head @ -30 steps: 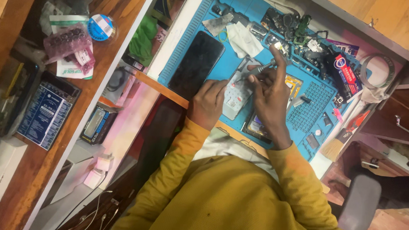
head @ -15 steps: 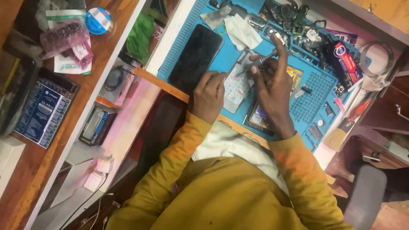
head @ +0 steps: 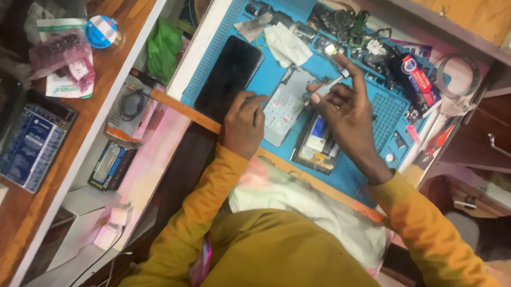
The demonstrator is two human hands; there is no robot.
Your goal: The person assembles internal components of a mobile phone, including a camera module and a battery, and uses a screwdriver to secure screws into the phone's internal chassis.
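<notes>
Left hand [head: 244, 123] pressing a grey phone frame [head: 285, 106] on a blue mat [head: 381, 111], right hand [head: 347, 115] pinching a small tool [head: 329, 87], black phone [head: 229, 77] beside

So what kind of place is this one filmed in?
Most likely a phone repair bench: a blue work mat, a dark phone lying on it, an opened device and small parts under the hands.

I am looking at a phone repair workshop: a blue repair mat [head: 381, 117] covers the tabletop [head: 202, 40], strewn with an opened phone [head: 318, 143], a detached dark screen [head: 229, 74] and small parts
</notes>
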